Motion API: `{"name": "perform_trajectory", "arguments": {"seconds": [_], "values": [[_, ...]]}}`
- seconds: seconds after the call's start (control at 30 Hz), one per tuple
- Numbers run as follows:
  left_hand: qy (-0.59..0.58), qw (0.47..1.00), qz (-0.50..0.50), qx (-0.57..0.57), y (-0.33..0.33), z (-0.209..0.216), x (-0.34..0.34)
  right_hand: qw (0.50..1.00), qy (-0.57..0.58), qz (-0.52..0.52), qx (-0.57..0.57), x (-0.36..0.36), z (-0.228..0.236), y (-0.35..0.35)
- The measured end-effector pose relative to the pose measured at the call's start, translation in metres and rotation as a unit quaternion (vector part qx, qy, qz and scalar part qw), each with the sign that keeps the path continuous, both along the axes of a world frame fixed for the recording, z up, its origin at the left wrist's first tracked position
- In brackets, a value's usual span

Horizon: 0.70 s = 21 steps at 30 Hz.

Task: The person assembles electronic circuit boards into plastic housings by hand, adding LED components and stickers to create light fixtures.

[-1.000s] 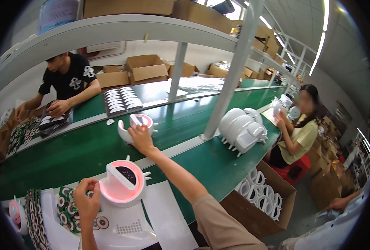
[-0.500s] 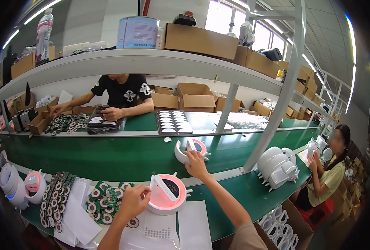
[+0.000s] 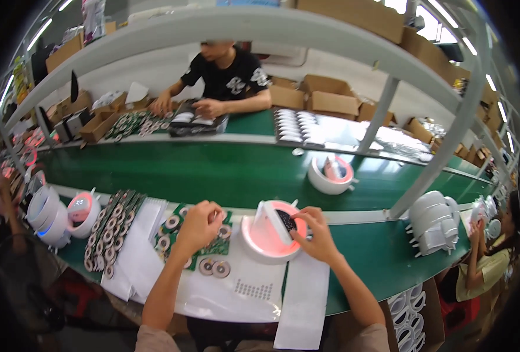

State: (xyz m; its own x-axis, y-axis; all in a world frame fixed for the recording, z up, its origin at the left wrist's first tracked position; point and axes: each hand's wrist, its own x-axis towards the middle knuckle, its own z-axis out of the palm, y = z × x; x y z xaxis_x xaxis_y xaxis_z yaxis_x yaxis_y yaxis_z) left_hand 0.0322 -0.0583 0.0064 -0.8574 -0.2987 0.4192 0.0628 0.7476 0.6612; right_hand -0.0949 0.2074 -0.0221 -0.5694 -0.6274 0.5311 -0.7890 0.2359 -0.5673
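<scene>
A round white device with a pink-lit ring [image 3: 264,251], an upright white panel and a dark speckled disc stands on the bench in front of me. My right hand [image 3: 315,237] grips its right side, thumb and fingers at the disc and panel edge. To its left, my left hand [image 3: 200,227] is raised with the fingertips pinched together; whatever they hold, if anything, is too small to make out. Beneath that hand lie green circuit boards with round coils [image 3: 218,234]. Two loose coils [image 3: 214,267] rest on the white sheet with small grey dots [image 3: 254,288].
Another pink-lit device [image 3: 331,176] sits on the green belt [image 3: 213,170]. Stacked white housings [image 3: 433,223] stand at right, finished-looking units [image 3: 49,217] at left, beside rows of coil boards [image 3: 112,234]. A shelf post [image 3: 442,146] slants overhead. Co-workers sit opposite and at right.
My right hand has left the device on the belt and come back to the near one. My left hand stays pinched, now farther from the device. The view has tilted down and turned left.
</scene>
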Motion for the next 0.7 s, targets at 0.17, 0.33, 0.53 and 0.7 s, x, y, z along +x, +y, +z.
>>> {"name": "perform_trajectory", "arguments": {"seconds": [0.17, 0.33, 0.53, 0.7], "values": [[-0.051, 0.997, 0.038, 0.037, -0.028, 0.014, 0.013, 0.998, -0.037, 0.0, -0.042, 0.006, -0.002, -0.003], [-0.091, 0.996, -0.017, -0.013, -0.028, 0.002, 0.019, 0.997, -0.063, 0.004, -0.047, 0.013, -0.006, -0.005], [-0.213, 0.959, -0.186, -0.016, -0.031, 0.01, 0.024, 0.994, 0.108, 0.025, -0.011, 0.024, 0.012, -0.001], [-0.235, 0.92, -0.311, -0.047, -0.014, 0.005, 0.025, 0.963, 0.137, 0.217, 0.078, 0.034, 0.017, -0.004]]}}
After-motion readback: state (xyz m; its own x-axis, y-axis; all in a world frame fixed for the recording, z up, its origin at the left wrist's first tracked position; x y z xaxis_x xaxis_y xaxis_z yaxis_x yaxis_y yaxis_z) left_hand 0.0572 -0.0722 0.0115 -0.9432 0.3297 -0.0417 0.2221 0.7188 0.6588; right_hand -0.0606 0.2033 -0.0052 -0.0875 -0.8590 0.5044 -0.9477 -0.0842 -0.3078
